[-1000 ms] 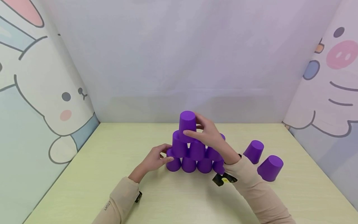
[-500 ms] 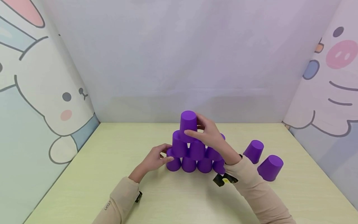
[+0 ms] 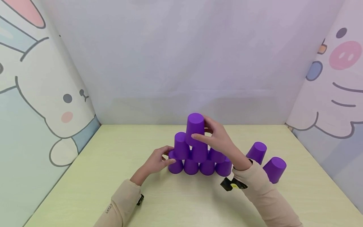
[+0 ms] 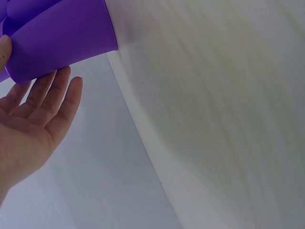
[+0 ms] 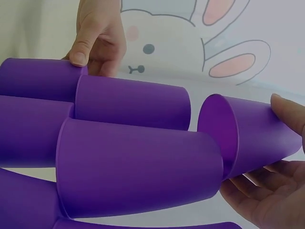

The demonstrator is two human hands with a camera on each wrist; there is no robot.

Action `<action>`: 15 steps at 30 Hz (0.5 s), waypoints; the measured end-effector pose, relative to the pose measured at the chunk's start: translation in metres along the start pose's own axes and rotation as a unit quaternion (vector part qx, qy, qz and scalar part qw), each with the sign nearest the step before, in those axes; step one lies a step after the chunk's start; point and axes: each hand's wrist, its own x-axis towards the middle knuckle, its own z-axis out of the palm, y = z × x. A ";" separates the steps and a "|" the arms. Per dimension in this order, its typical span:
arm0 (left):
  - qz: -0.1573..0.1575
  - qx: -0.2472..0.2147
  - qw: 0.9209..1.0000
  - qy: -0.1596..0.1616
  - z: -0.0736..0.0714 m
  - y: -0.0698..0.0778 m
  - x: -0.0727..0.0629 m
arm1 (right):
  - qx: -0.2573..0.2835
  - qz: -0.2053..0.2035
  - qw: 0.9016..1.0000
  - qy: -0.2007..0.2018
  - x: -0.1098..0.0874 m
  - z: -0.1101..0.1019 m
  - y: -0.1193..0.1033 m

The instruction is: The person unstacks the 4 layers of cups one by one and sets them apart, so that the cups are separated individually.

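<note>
Purple cups stand upside down in two stacked rows: a bottom row [image 3: 191, 167] of several, and three above it. My right hand [image 3: 216, 137] grips another upside-down cup [image 3: 195, 126] by its side, thumb in front. This cup is over the upper row, in front of the middle upper cup [image 3: 199, 153]. In the right wrist view its hollow rim shows close to an upper cup [image 5: 143, 164]; whether they touch I cannot tell. My left hand [image 3: 157, 160] rests its thumb and fingertips against the bottom row's left end cup [image 4: 64, 40], fingers fairly straight.
Two more upside-down purple cups, one farther back [image 3: 257, 152] and one nearer [image 3: 274, 169], stand apart on the right, partly behind the right sleeve [image 3: 258, 183]. The pale wooden table [image 3: 85, 176] meets a light backdrop [image 3: 184, 63] and printed side walls.
My right hand has shifted right with its cup, from above the left gap of the upper row toward the middle upper cup. My left hand stays where it was.
</note>
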 end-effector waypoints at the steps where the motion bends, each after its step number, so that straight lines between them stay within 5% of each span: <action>1: 0.002 0.000 1.000 0.001 0.000 0.000 0.000 | -0.001 -0.001 1.000 0.000 -0.001 -0.001 -0.001; 15: 0.012 0.002 1.000 0.008 0.000 0.001 -0.002 | 0.000 0.032 0.999 0.007 -0.018 -0.015 -0.002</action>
